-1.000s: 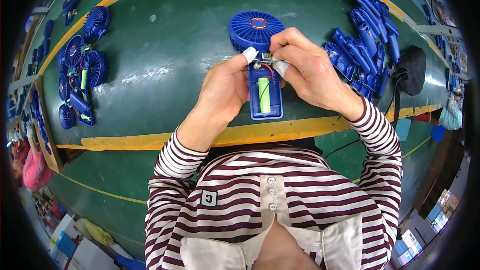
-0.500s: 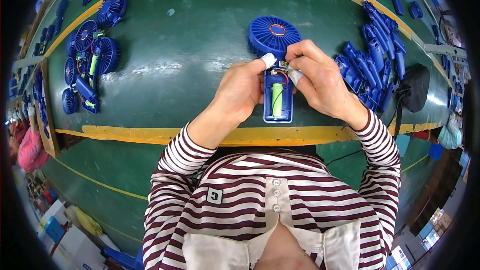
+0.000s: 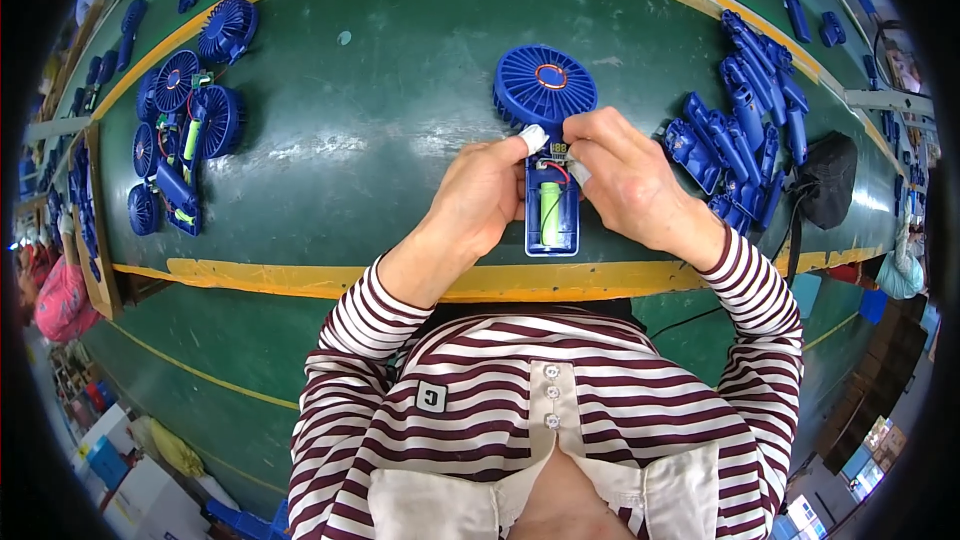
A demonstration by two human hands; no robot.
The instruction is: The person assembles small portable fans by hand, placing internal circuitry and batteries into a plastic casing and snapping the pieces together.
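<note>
A blue handheld fan [image 3: 545,87] lies in front of me, its round grille away from me and its handle open. Inside the handle sit a light green battery [image 3: 550,215], red and black wires, and a small circuit board [image 3: 557,150]. My left hand [image 3: 480,190] grips the fan's neck from the left, its white-wrapped thumb pressing beside the board. At the right of the board, my right hand [image 3: 630,175] is closed, fingertips pinched at the neck's edge. A white wrap shows on one of its fingers. Whether something small is between those fingertips is hidden.
Several opened fans with wires and batteries [image 3: 180,135] lie at the left. A pile of blue handle shells [image 3: 740,125] lies at the right, beside a black bag-like object [image 3: 828,180] with a cord. The yellow table edge [image 3: 270,278] runs in front of me.
The fan and both hands appear slightly lower in the picture. My right hand's fingers have shifted a little at the neck, and the hold stays the same.
</note>
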